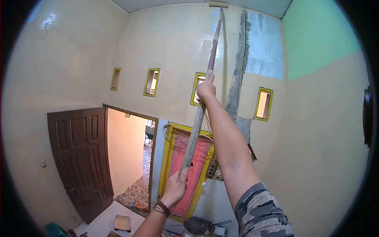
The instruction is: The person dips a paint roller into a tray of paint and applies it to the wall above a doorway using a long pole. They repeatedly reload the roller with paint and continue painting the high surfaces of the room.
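Note:
A long pole [192,144] slants up across the view, with a paint roller [218,4] at its far end. The roller touches the top of the cream wall, just under the ceiling. My right hand [207,90] is wrapped round the pole at about its middle, arm stretched upward. Lower down, my left hand [176,187], with dark bead bracelets on the wrist, grips the same pole near its lower part. Wet, shiny paint shows on the wall [177,43] beside the pole.
A brown door [81,162] stands open at a doorway. A pink-curtained yellow frame [170,148] has loose cables over it. On the floor lie a paint tray [122,223] and, near a dark pan [195,226], other items. A grey plaster strip [235,87] runs down the wall.

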Action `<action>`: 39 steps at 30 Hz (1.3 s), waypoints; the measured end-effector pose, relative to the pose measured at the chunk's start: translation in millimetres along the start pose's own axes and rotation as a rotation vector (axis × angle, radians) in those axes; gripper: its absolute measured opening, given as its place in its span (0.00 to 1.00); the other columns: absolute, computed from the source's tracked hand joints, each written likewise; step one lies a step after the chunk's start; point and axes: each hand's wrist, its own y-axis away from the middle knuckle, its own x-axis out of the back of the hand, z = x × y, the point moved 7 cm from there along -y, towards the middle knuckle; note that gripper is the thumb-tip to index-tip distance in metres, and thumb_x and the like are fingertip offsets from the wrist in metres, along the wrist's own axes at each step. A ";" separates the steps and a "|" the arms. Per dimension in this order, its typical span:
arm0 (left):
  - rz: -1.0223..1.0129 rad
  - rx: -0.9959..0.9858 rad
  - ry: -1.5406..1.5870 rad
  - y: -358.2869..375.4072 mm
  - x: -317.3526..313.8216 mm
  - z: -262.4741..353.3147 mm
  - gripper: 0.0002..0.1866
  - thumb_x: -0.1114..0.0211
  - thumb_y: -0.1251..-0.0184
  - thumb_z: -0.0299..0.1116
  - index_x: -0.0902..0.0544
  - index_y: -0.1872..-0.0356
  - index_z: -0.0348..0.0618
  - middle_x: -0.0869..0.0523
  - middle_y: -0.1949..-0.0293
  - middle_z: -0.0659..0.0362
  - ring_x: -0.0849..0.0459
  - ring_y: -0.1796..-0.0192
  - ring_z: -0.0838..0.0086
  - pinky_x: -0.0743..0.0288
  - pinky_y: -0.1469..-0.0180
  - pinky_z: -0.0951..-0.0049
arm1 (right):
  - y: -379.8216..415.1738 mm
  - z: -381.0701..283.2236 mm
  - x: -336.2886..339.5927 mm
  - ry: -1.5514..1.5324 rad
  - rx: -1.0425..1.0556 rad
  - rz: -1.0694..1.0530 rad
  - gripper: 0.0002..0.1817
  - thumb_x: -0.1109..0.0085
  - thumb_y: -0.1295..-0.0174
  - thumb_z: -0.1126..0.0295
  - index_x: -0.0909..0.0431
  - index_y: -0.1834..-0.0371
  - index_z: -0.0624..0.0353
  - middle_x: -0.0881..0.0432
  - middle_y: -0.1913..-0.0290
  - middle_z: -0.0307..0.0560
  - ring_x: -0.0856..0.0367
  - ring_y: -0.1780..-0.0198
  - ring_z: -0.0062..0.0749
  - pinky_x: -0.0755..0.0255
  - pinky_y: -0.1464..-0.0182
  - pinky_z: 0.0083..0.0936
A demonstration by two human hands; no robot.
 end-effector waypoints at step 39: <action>-0.015 0.264 -0.360 286.9 54.5 -295.0 0.28 0.53 0.31 0.55 0.20 0.56 0.36 0.18 0.63 0.47 0.21 0.57 0.59 0.29 0.57 0.58 | 353.5 175.0 2.6 0.153 -0.210 -0.237 0.38 0.55 0.37 0.61 0.65 0.28 0.49 0.22 0.65 0.71 0.21 0.68 0.63 0.27 0.64 0.51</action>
